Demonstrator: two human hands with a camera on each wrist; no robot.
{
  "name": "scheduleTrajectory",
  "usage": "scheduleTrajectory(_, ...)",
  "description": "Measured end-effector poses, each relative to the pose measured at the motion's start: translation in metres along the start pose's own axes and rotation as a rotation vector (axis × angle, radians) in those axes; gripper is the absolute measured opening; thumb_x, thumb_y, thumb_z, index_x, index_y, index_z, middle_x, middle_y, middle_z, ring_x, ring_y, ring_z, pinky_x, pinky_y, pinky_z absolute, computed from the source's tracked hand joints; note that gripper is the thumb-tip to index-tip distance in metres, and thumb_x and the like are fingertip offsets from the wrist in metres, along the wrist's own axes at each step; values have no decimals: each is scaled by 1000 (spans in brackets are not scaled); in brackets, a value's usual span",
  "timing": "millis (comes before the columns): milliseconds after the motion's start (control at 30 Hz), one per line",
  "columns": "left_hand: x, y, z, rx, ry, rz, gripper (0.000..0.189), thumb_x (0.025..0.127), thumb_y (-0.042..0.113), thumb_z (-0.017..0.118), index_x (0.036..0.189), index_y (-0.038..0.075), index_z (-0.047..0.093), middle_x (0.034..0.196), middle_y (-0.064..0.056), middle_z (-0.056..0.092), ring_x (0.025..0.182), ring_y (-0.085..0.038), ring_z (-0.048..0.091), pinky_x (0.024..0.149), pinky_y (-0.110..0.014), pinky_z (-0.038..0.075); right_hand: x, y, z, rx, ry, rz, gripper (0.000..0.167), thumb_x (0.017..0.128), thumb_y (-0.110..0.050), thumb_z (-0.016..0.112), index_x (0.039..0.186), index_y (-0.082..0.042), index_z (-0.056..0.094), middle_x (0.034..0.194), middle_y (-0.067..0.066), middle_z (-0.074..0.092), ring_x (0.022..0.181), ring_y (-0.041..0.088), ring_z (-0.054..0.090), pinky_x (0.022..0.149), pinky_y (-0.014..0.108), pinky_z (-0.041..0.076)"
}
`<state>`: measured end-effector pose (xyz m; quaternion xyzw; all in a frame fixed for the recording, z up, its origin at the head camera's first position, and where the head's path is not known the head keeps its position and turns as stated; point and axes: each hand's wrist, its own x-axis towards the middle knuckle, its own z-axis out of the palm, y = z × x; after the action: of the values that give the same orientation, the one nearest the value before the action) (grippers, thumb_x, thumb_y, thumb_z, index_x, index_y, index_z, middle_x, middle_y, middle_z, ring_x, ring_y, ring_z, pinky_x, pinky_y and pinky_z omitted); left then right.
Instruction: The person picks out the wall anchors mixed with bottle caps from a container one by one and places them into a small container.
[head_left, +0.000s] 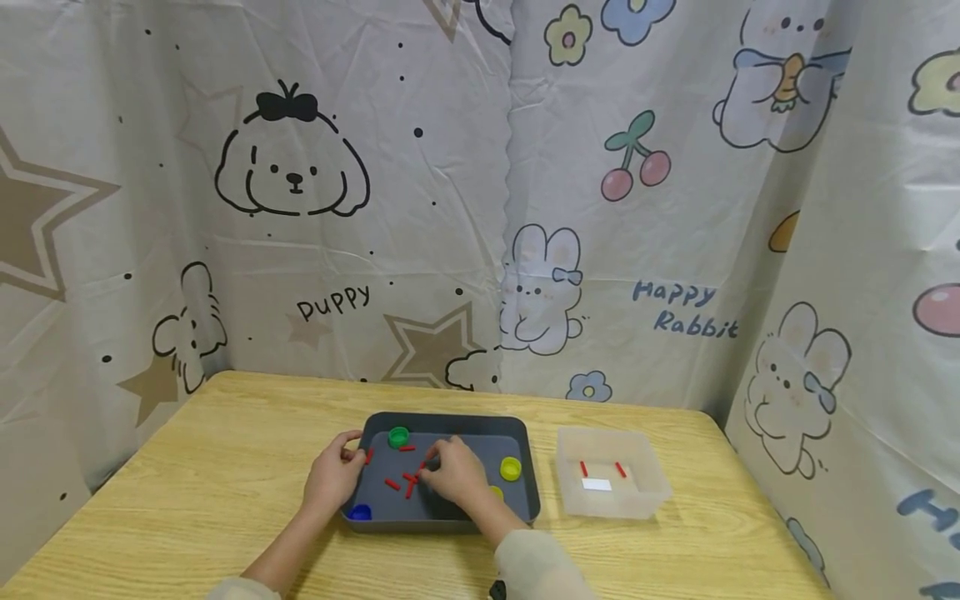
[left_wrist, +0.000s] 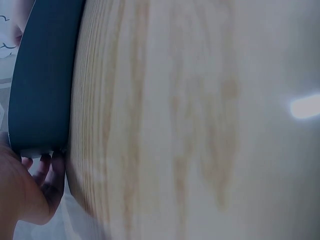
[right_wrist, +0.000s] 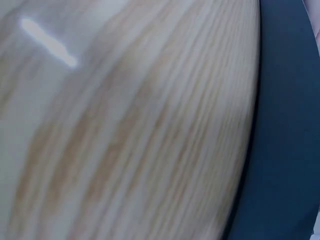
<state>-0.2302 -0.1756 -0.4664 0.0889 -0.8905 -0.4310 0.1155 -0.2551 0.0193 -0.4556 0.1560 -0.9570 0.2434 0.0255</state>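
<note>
A dark grey tray (head_left: 444, 527) lies on the table. My left hand (head_left: 334, 477) grips its left wall; in the left wrist view the fingers (left_wrist: 57, 172) curl against the tray's outer side. Over the tray's middle, my right hand (head_left: 456, 473) has its fingers bent down, pinching a small red stick (head_left: 422, 466) at the fingertips. Several more red sticks (head_left: 392, 484) are scattered on the tray floor. A green cap (head_left: 398, 437) sits at the back left, a blue cap (head_left: 361, 512) at the front left. One yellow cap (head_left: 511, 468) is at the right; another (head_left: 497, 492) is partly hidden by my right hand.
Right of the tray stands a translucent plastic box (head_left: 611, 505) with two red sticks (head_left: 621, 470) and a white label (head_left: 597, 484). A printed curtain (head_left: 450, 208) hangs behind the wooden table (head_left: 225, 467) and along its sides.
</note>
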Motion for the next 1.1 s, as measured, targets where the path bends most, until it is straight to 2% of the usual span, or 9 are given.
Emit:
scheduleTrajectory(200, 2, 0, -1, 6, -19, -18, 39, 89, 18, 54, 127, 8, 55, 94, -11, 67, 80, -21, 60, 63, -28, 40, 0, 2, 5, 3, 6, 8, 22, 77, -31, 74, 93, -16, 68, 95, 2, 57, 87, 23, 61, 71, 36, 48)
scheduleTrajectory(833, 1, -3, -1, 16, -25, -13, 39, 90, 18, 54, 127, 7, 54, 95, -12, 67, 81, -22, 61, 63, -31, 42, -2, -3, 10, 27, 34, 1, 21, 77, -29, 74, 91, -15, 68, 90, 3, 54, 77, 20, 58, 63, 33, 45)
scheduleTrajectory(1100, 0, -2, -2, 10, -25, -19, 38, 90, 17, 54, 127, 7, 55, 95, -12, 67, 79, -21, 61, 63, -30, 42, 0, -2, 10, 12, 31, 1, 22, 76, -30, 75, 92, -16, 69, 92, 4, 54, 81, 23, 60, 65, 34, 46)
